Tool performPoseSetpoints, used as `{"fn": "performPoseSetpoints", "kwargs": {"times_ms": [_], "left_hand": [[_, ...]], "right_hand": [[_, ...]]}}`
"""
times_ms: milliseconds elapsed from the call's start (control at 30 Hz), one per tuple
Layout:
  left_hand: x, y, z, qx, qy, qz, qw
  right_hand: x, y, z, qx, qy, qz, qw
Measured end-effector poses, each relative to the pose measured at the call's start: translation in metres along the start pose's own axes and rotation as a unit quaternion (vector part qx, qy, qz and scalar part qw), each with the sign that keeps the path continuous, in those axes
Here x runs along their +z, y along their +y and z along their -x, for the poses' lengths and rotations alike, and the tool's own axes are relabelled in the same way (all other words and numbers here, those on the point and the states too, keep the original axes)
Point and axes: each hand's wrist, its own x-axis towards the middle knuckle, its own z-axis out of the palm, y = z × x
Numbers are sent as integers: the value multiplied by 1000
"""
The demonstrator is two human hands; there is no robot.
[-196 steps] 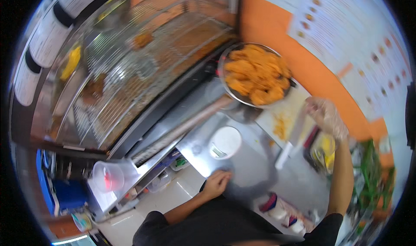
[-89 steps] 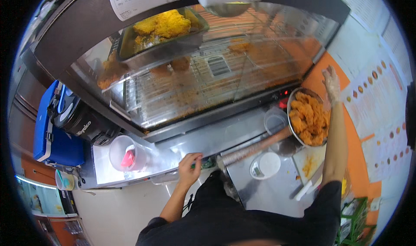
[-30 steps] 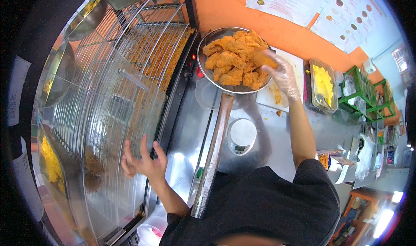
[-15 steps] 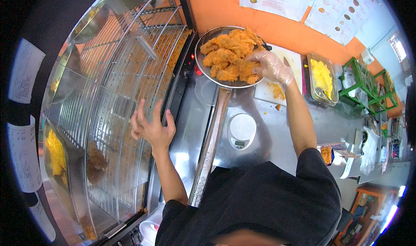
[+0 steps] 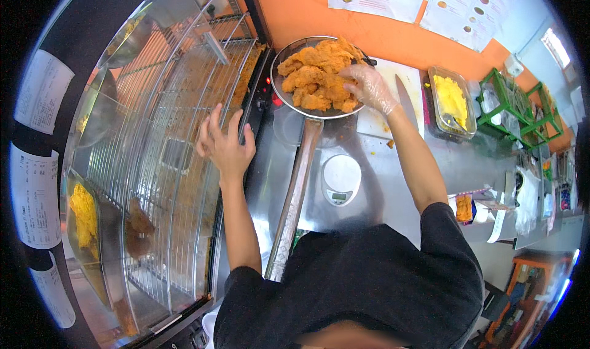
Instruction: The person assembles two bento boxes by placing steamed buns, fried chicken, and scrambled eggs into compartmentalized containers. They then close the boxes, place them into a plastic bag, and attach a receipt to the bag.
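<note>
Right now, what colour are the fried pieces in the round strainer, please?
The fried pieces are golden orange, best seen in the head view.

It looks like a fried-food shop's kitchen: a glass display case [image 5: 178, 183] with wire racks, a steel bench [image 5: 369, 195] carrying a scale [image 5: 342, 175], a strainer [image 5: 314, 117] heaped with fried pieces [image 5: 316, 72], and food posters [image 5: 465, 9] on the wall [image 5: 295, 7].

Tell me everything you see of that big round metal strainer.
The round metal mesh strainer has a shiny rim, a small dark lug at its far right and a long greyish-brown handle pointing toward the person's black shirt. Crusty orange-brown fried pieces heap its bowl. Its open side faces up; what supports it is hidden. The right hand, in a clear plastic glove, is over its right edge; contact with the rim is unclear.
</note>
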Motion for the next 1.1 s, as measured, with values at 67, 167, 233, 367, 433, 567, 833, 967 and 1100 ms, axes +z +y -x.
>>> {"fn": "performPoseSetpoints", "kwargs": {"times_ms": [67,167,233,367,433,567,833,967,1100], "left_hand": [[13,1,-5,9,-23,-13,1000],[39,5,-22,31,-9,-14,999],[54,10,-40,64,12,2,998],[55,19,-68,158,2,111,981],[33,12,-51,128,53,211,967],[-27,-15,34,51,153,-87,983],[-15,-34,67,38,-45,-317,946],[-29,-34,91,73,-101,-263,957],[-84,58,176,-156,-115,81,978]], "right_hand": [[-6,-11,11,-17,103,29,994],[-26,-41,60,127,181,-94,971],[-39,-71,118,118,193,-88,970],[-57,-145,246,253,85,-154,951],[-69,-172,298,336,76,-143,928],[-95,-201,356,486,90,-179,850],[-158,-121,402,417,83,-157,891],[-212,-70,443,386,121,-104,909],[-281,-46,496,498,115,-63,857]]}}
